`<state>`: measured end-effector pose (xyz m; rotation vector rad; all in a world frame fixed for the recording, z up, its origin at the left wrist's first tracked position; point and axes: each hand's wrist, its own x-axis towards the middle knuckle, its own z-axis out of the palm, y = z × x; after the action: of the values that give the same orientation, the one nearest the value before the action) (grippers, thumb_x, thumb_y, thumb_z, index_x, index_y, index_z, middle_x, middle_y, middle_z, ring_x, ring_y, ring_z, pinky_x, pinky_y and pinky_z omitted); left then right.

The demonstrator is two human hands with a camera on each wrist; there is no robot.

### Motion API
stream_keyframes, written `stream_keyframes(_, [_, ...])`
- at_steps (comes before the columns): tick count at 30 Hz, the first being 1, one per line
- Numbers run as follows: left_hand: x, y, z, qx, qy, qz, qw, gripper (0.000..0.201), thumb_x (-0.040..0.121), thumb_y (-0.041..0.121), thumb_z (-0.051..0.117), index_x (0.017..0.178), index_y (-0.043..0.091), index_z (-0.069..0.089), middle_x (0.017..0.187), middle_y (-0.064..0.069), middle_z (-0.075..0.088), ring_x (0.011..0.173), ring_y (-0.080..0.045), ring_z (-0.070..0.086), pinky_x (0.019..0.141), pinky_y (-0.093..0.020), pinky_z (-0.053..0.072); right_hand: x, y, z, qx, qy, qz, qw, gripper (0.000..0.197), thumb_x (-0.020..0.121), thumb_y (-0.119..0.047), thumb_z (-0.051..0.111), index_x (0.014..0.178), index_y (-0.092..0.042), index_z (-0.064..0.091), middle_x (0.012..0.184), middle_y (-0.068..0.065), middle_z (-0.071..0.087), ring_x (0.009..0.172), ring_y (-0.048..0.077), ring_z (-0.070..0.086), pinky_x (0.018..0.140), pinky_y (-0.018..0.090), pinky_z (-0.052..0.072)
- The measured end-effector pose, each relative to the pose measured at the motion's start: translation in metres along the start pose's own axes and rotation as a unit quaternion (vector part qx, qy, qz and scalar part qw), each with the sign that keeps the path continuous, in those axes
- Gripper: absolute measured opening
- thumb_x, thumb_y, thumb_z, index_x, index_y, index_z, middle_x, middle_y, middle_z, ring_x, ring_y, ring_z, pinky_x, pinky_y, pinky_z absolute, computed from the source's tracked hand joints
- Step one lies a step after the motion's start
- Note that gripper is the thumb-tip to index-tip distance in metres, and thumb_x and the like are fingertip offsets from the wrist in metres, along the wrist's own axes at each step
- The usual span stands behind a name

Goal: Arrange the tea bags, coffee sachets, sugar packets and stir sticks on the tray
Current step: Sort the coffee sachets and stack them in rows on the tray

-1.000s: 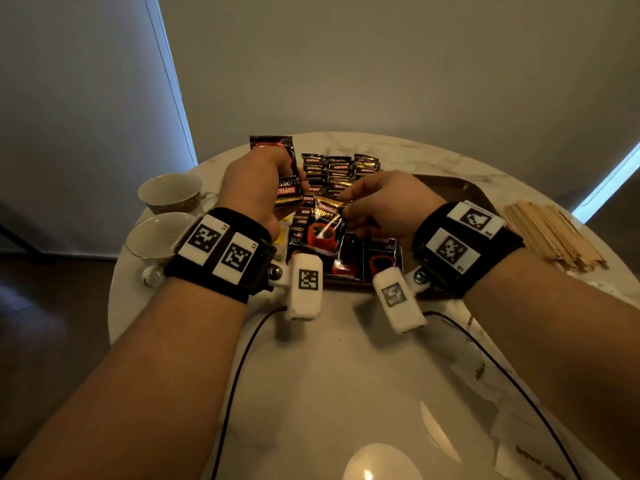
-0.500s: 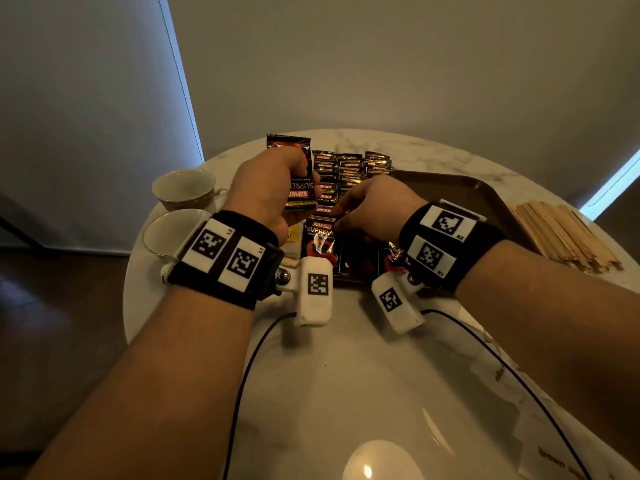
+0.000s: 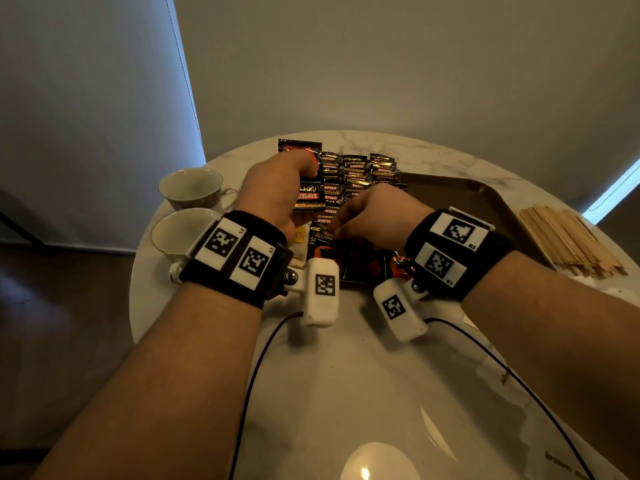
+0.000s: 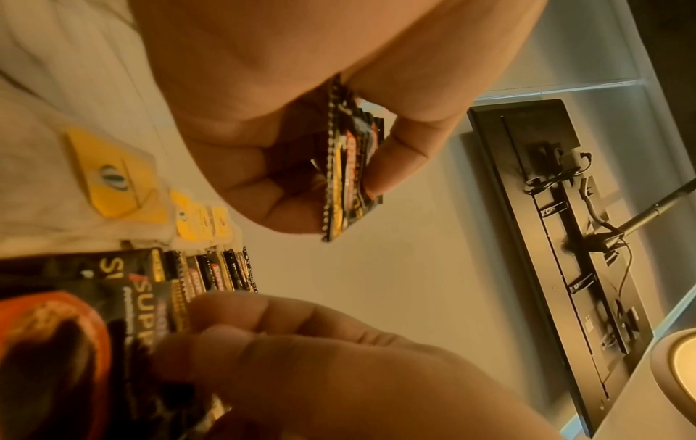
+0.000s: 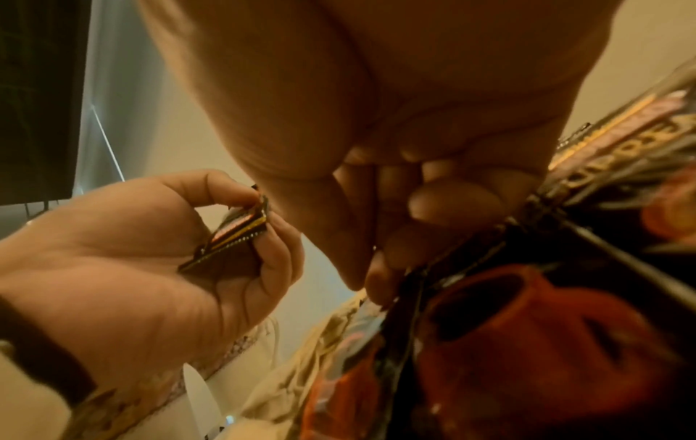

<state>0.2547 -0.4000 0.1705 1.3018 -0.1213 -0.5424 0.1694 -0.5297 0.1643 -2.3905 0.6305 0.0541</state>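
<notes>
My left hand (image 3: pixel 284 185) grips a small stack of black coffee sachets (image 3: pixel 304 199) upright above the tray's left end; thumb and fingers pinch the stack (image 4: pixel 350 160). My right hand (image 3: pixel 370 216) is low over the brown tray (image 3: pixel 485 192), fingers curled, pinching the top edge of a coffee sachet with a red cup print (image 5: pixel 527 327) at the near end of the sachet rows (image 3: pixel 353 168). Tea bags with yellow tags (image 4: pixel 109 175) lie left of the rows. Wooden stir sticks (image 3: pixel 568 244) lie in a pile to the right of the tray.
Two teacups (image 3: pixel 190 188) (image 3: pixel 180 230) stand at the round marble table's left edge. White sugar packets (image 3: pixel 502 375) lie on the table at the near right. Cables run from both wrist cameras toward me. The tray's right half is bare.
My right hand has dropped lower and shifted left onto the near end of the sachet rows. The left hand still holds its stack in about the same place.
</notes>
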Motion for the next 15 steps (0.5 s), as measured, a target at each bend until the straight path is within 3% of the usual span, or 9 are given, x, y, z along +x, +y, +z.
stream_keyframes(5, [-0.001, 0.001, 0.0, -0.008, -0.005, -0.007, 1.0, 0.017, 0.086, 0.009, 0.062, 0.103, 0.013, 0.064, 0.096, -0.009, 0.073, 0.08, -0.024, 0.073, 0.059, -0.032, 0.057, -0.005, 0.005, -0.013, 0.026, 0.069, 0.001, 0.997, 0.008, 0.086, -0.023, 0.08, 0.093, -0.028, 0.079, 0.088, -0.015, 0.07, 0.084, 0.0, 0.06, 0.062, 0.019, 0.042])
stream_keyframes(11, [-0.001, 0.0, 0.001, -0.014, -0.008, -0.009, 1.0, 0.015, 0.087, 0.009, 0.063, 0.102, 0.013, 0.064, 0.093, -0.008, 0.074, 0.077, -0.023, 0.074, 0.064, -0.035, 0.058, -0.006, 0.004, -0.013, -0.054, 0.026, 0.044, 0.997, 0.017, 0.088, -0.017, 0.078, 0.103, -0.024, 0.075, 0.086, -0.012, 0.063, 0.079, 0.003, 0.056, 0.063, 0.019, 0.046])
stream_keyframes(15, [-0.001, -0.001, 0.002, -0.013, -0.012, -0.01, 1.0, 0.015, 0.087, 0.009, 0.063, 0.102, 0.013, 0.064, 0.094, -0.009, 0.074, 0.077, -0.023, 0.075, 0.061, -0.033, 0.058, -0.001, -0.007, -0.008, -0.098, 0.022, 0.045, 0.994, 0.021, 0.088, -0.02, 0.078, 0.109, -0.023, 0.075, 0.094, -0.009, 0.065, 0.097, 0.012, 0.062, 0.079, 0.027, 0.053])
